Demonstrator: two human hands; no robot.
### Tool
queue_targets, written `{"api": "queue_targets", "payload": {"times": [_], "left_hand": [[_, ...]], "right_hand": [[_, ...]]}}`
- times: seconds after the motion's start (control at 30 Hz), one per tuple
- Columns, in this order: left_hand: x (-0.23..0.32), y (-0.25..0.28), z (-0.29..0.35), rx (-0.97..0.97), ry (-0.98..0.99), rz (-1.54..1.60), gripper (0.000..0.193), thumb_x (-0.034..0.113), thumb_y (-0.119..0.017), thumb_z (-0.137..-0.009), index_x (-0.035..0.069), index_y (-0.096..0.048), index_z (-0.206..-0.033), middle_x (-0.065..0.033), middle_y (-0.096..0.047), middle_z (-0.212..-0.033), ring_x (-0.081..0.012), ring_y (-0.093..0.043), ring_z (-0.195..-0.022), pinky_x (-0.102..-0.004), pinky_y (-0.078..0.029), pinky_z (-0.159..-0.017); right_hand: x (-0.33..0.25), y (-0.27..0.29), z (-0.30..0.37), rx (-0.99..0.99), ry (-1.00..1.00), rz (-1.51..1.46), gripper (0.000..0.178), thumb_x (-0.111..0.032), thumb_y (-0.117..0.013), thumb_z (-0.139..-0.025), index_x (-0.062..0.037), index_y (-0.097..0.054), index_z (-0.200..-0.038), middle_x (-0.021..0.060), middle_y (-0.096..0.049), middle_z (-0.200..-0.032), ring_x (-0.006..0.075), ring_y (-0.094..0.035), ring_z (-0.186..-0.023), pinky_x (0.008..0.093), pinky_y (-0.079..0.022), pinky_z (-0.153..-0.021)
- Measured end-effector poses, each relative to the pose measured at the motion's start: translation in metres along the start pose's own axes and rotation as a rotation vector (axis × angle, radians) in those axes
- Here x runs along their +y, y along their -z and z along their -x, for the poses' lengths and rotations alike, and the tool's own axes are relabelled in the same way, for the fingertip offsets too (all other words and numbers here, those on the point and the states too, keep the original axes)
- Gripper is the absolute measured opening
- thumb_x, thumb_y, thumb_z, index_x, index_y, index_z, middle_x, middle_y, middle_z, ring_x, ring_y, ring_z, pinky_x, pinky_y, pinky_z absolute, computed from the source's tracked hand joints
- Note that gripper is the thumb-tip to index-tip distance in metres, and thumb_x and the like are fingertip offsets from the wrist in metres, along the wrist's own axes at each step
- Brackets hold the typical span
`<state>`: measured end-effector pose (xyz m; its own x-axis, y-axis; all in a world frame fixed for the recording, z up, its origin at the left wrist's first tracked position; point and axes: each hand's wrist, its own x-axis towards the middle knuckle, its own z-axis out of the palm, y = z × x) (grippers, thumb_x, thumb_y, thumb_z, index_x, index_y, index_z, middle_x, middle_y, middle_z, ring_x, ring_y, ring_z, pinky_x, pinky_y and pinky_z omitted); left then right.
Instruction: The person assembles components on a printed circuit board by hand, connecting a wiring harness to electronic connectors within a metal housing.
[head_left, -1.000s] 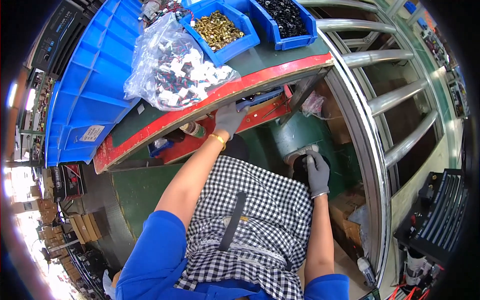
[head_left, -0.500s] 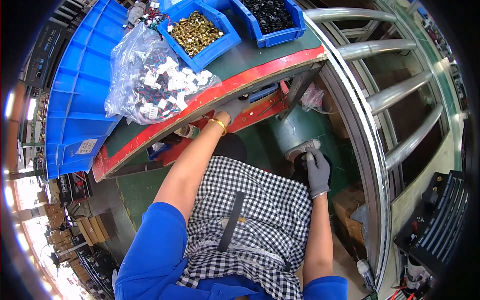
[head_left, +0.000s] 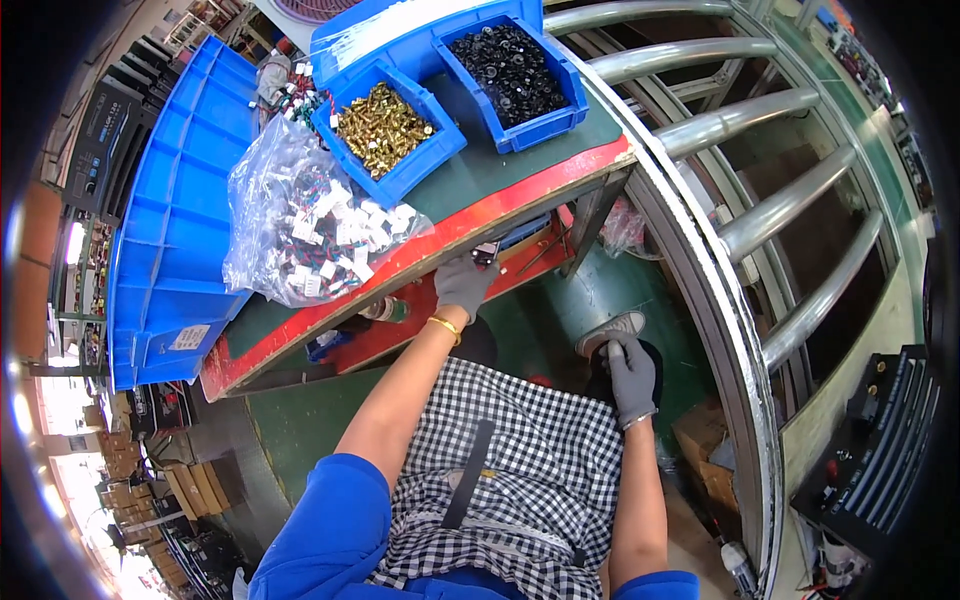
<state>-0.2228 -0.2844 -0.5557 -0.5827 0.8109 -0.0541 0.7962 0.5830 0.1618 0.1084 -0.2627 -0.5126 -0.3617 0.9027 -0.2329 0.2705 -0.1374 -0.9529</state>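
My left hand (head_left: 464, 286), in a grey glove with a yellow bangle at the wrist, is just below the red bench edge, in front of the under-bench shelf. Its fingers close on a small dark object (head_left: 486, 256) with pale and reddish spots, too small to name. Over my right knee hangs my right hand (head_left: 632, 380), also gloved in grey. Its fingers are curled and pressed together; whatever may be in them is hidden. Above the left hand, a clear bag of white connectors with wires (head_left: 325, 225) lies on the bench.
Blue bins of brass fittings (head_left: 385, 132) and black parts (head_left: 508, 75) stand on the green bench top (head_left: 470, 180). A large blue tray (head_left: 180, 250) leans at left. Metal rails (head_left: 745, 120) rise on the right. A red shelf (head_left: 535, 260) runs beneath the bench.
My left hand has drawn out from under the bench toward me, and a small dark object now shows in its fingers. The right hand stays over the knee. The view has shifted slightly.
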Motion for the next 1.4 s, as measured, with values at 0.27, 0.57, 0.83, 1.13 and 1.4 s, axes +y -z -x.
{"api": "queue_targets", "payload": {"times": [0.27,0.57,0.83,1.13,1.4], "left_hand": [[0.003,-0.002,0.001,0.0,0.02,-0.064,0.086,0.06,-0.067,-0.081,-0.01,-0.049,-0.125,-0.0314,-0.059,-0.123,-0.0357,-0.069,-0.097,-0.04,-0.057,-0.082],[0.008,0.002,0.003,-0.067,0.087,-0.002,0.089,0.062,-0.067,-0.08,-0.008,-0.046,-0.131,-0.0337,-0.046,-0.138,-0.034,-0.071,-0.092,-0.0386,-0.06,-0.076],[0.007,-0.006,0.003,-0.01,0.047,0.02,0.088,0.061,-0.067,-0.081,-0.008,-0.046,-0.131,-0.0335,-0.044,-0.139,-0.0356,-0.071,-0.091,-0.0393,-0.06,-0.076],[0.005,-0.006,0.004,-0.028,0.069,-0.01,0.088,0.062,-0.066,-0.081,-0.008,-0.046,-0.131,-0.0337,-0.044,-0.139,-0.0347,-0.071,-0.093,-0.0391,-0.06,-0.076],[0.003,-0.011,0.004,0.036,0.024,0.002,0.089,0.06,-0.067,-0.081,-0.009,-0.045,-0.132,-0.0352,-0.045,-0.137,-0.0348,-0.071,-0.091,-0.0384,-0.061,-0.072]], "right_hand": [[-0.004,0.0,0.0,0.015,-0.003,0.029,0.021,-0.012,-0.056,-0.098,-0.0004,-0.066,-0.112,0.0052,-0.067,-0.09,0.0103,-0.061,-0.073,0.0254,-0.05,-0.068],[-0.009,0.003,0.002,-0.006,-0.026,-0.011,0.02,-0.012,-0.055,-0.098,0.0003,-0.065,-0.11,0.0037,-0.065,-0.089,0.0099,-0.059,-0.077,0.0244,-0.048,-0.071],[-0.004,0.003,0.001,0.0,-0.057,-0.048,0.021,-0.011,-0.056,-0.098,0.0002,-0.065,-0.113,0.0038,-0.066,-0.091,0.0098,-0.059,-0.079,0.0244,-0.049,-0.072],[-0.003,0.003,0.001,0.005,-0.026,-0.014,0.022,-0.013,-0.056,-0.098,-0.0011,-0.066,-0.115,0.0047,-0.067,-0.09,0.0103,-0.061,-0.077,0.0253,-0.05,-0.072],[-0.004,0.003,0.001,0.007,-0.01,-0.005,0.022,-0.013,-0.056,-0.098,-0.0008,-0.066,-0.114,0.0045,-0.067,-0.089,0.0108,-0.061,-0.077,0.0256,-0.05,-0.072]]}}
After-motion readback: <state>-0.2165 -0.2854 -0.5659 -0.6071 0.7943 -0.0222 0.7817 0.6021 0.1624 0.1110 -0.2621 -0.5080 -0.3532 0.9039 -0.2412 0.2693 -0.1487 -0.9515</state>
